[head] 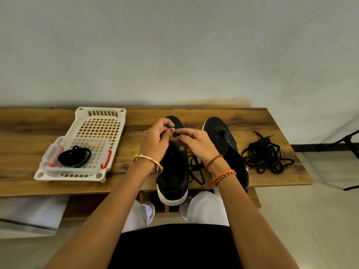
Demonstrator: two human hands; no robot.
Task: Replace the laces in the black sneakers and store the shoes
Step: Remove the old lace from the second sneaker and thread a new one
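Two black sneakers with white soles stand on the wooden table, toes pointing away from me. My left hand (155, 140) and my right hand (196, 142) meet over the front eyelets of the left sneaker (172, 177), fingers curled and pinching a black lace there. That lace (196, 171) trails in loops between the two shoes. The right sneaker (223, 136) has bare eyelets and no lace. A tangled pile of black laces (266, 154) lies to its right. A coiled black lace (74, 156) rests in a clear plastic box (58, 166).
A white perforated plastic tray (101, 123) sits at the table's left, with the clear box lying on its near end. The wooden table (29, 152) backs onto a pale wall. Dark tripod legs (345, 140) stand on the floor at the far right.
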